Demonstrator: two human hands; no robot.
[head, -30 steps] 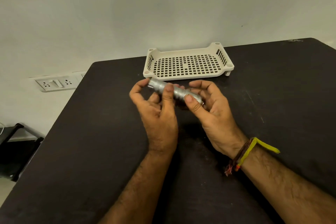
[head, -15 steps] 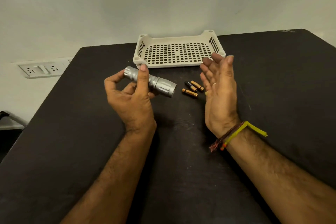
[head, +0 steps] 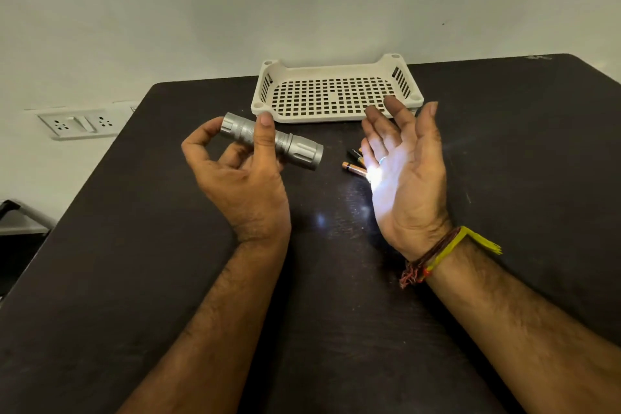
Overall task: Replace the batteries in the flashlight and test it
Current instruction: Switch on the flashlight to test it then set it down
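My left hand [head: 240, 178] grips a silver flashlight [head: 295, 149] by its barrel, with the lens end pointing right. The flashlight is lit: a bright white spot falls on the palm of my right hand [head: 408, 175], which stands open and upright a short way to the right of the lens. Small black-and-copper batteries [head: 353, 167] lie on the black table [head: 134, 245] between the flashlight and my right hand, partly hidden by its fingers. A fainter glint of light shows on the tabletop below them.
A cream perforated plastic tray [head: 336, 91] with nothing in it sits at the table's far edge, just behind my hands. A white socket panel [head: 79, 123] is on the wall at left. My right wrist wears red and yellow threads [head: 443, 255].
One second ago both hands held the flashlight together. My right hand let go and opened to the right. Light now shines from the flashlight onto that palm, where half a second ago there was none.
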